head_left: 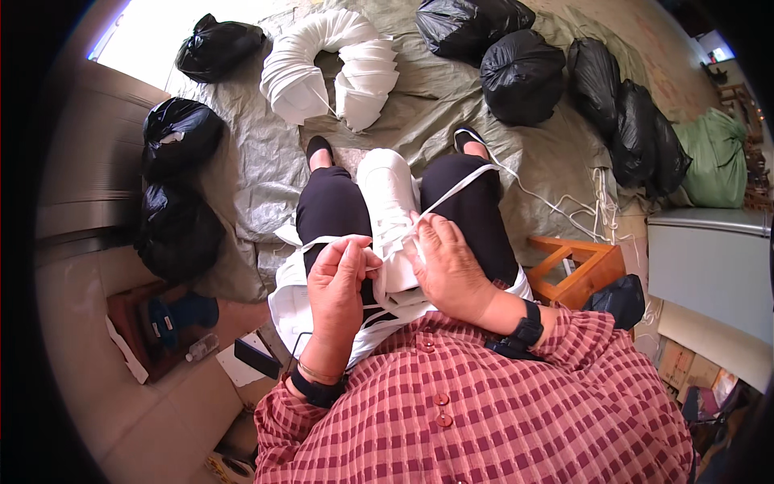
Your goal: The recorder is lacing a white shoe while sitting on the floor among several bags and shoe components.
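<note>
Here, at frame centre, the left hand (337, 278) pinches a white strap (322, 241), while the right hand (445, 266) grips a white bundle (393, 211) lying on the lap between the knees. Another strap (459, 186) runs toward upper right. A white ribbed hose (330, 66) and black bags (522, 77) lie on the tarp (258, 153) above.

White folded cloth bundle (389, 211) on lap, apparently strap-tied (461, 187).

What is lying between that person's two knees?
In the head view, a white folded bundle rests on the lap between the knees, with white strap running from it. The left hand and right hand grip it.
</note>
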A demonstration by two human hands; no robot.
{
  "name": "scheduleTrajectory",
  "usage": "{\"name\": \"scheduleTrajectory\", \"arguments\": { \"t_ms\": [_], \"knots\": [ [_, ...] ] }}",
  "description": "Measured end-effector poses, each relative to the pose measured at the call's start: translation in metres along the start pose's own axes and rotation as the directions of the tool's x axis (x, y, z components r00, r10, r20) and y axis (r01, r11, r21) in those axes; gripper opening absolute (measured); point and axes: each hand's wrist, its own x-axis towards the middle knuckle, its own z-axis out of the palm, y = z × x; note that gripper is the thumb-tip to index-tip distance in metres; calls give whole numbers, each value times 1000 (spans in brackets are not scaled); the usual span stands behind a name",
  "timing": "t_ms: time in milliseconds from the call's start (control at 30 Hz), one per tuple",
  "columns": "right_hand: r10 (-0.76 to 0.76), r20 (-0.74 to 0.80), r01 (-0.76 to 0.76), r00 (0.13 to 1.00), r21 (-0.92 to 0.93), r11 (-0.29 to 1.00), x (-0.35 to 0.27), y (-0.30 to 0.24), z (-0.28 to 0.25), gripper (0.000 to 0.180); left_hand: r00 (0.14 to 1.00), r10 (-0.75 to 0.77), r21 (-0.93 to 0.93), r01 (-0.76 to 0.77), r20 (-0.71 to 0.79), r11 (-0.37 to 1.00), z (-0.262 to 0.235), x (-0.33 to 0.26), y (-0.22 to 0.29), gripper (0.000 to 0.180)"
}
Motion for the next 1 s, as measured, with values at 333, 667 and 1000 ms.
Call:
{"name": "scheduleTrajectory", "arguments": {
  "t_ms": [333,667,1000],
  "knots": [
    [306,70,-271,950,675,687,25,3,-20,28,977,68,128,-43,-200,991,9,-10,17,19],
    [492,279,-373,825,923,100,54,18,-40,31,942,303,546,-179,-146,818,9,-10,23,25],
    [641,409,-32,650,857,-514,-14,88,-95,11,842,-13,-344,-206,-539,916,-96,-15,43,26]
  ]
}}
